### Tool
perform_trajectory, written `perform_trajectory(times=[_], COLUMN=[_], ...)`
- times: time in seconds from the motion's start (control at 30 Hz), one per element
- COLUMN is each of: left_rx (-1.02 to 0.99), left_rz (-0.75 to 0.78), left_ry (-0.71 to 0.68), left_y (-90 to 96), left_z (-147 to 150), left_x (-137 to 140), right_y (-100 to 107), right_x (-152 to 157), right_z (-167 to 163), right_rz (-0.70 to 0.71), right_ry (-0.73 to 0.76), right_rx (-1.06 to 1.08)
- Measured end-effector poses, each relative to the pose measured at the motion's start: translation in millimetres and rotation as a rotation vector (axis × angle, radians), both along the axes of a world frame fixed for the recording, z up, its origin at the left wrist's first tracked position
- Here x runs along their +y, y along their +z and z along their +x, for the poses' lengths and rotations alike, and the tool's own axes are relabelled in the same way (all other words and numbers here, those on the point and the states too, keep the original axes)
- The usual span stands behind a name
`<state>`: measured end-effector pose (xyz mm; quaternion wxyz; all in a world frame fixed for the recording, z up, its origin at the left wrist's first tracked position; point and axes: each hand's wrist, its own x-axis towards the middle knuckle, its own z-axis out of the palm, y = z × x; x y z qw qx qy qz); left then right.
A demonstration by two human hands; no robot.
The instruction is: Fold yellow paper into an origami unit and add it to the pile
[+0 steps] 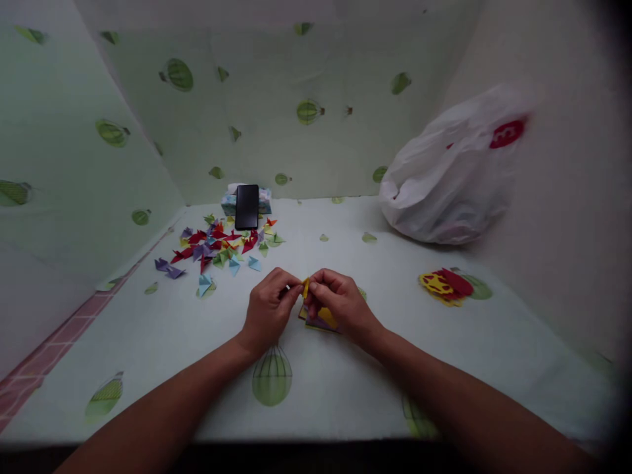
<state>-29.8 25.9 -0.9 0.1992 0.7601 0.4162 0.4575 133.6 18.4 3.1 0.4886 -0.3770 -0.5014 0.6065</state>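
Between my two hands is a small folded piece of yellow paper [305, 288]. My left hand [273, 299] pinches its left side between thumb and fingertips. On the other side, the thumb and fingers of my right hand [338, 299] close on the same piece. Just below, partly covered by my right hand, lies a small stack of coloured paper squares [320, 322], purple and yellow on top. A heap of small folded paper birds [212, 247] in red, purple, green, blue and orange is spread out at the left, beyond my left hand.
A black phone [247, 207] leans upright against a tissue box [265, 199] behind the heap. At the back right stands a white plastic bag [444, 178]. Red and yellow cut-out pieces [447, 286] lie to the right. Balloon-patterned walls enclose the white table [197, 349].
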Motion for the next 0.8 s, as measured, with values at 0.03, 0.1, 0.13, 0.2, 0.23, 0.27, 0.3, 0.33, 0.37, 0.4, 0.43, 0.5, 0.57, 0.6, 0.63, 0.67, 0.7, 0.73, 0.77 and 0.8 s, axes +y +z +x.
perform_trajectory(times=[0.03,0.1,0.13,0.2,0.23,0.27,0.3,0.33,0.37,0.4,0.43,0.5,0.57,0.6,0.63,0.67,0.7,0.73,0.77,0.8], left_rx=[0.016,0.041,0.046,0.049,0.047,0.044,0.042,0.04,0.037,0.034,0.029,0.015,0.002,-0.001,-0.002,-0.001,0.002,0.007,0.014,0.022], left_rz=[0.013,0.029,0.032,0.033,0.032,0.031,0.029,0.023,0.016,0.006,-0.004,-0.024,-0.038,-0.042,-0.043,-0.042,-0.039,-0.031,-0.02,-0.008], left_ry=[-0.006,-0.013,-0.015,-0.015,-0.013,-0.011,-0.008,-0.005,-0.001,0.002,0.006,0.005,0.004,0.003,0.004,0.004,0.003,0.001,0.0,0.0], left_y=[0.2,0.5,0.7,1.1,1.2,1.3,1.4,1.3,1.2,1.0,0.8,0.1,-0.4,-0.5,-0.6,-0.6,-0.5,-0.4,-0.3,-0.1], left_z=[0.0,0.2,0.4,0.7,0.8,0.9,0.9,0.9,0.9,0.8,0.7,0.4,0.1,0.1,0.0,-0.1,-0.1,-0.2,-0.2,-0.3], left_x=[0.0,-0.1,-0.3,-0.5,-0.5,-0.5,-0.4,-0.3,-0.1,0.1,0.3,0.7,0.9,1.0,1.0,0.9,0.7,0.5,0.2,-0.1], right_y=[0.2,0.8,1.1,1.4,1.4,1.3,1.0,0.7,0.4,0.1,-0.1,-0.3,-0.2,-0.1,-0.1,-0.1,-0.3,-0.6,-1.0,-1.6], right_x=[0.1,0.4,0.6,0.9,1.1,1.2,1.3,1.5,1.6,1.8,2.0,2.4,2.5,2.4,2.3,2.2,2.2,2.2,2.4,2.7], right_z=[0.3,1.0,1.2,1.5,1.6,1.6,1.5,1.4,1.3,1.2,1.0,0.8,0.6,0.5,0.4,0.3,0.1,0.0,-0.1,-0.2], right_rz=[0.013,0.039,0.049,0.062,0.066,0.071,0.075,0.08,0.084,0.086,0.084,0.071,0.05,0.04,0.033,0.028,0.027,0.029,0.032,0.036], right_ry=[-0.002,-0.016,-0.026,-0.036,-0.039,-0.041,-0.043,-0.046,-0.047,-0.046,-0.041,-0.026,-0.011,-0.007,-0.004,-0.002,-0.001,-0.003,-0.007,-0.012], right_rx=[0.006,0.0,-0.009,-0.031,-0.041,-0.048,-0.053,-0.057,-0.061,-0.062,-0.059,-0.041,-0.011,0.004,0.015,0.023,0.027,0.026,0.022,0.017])
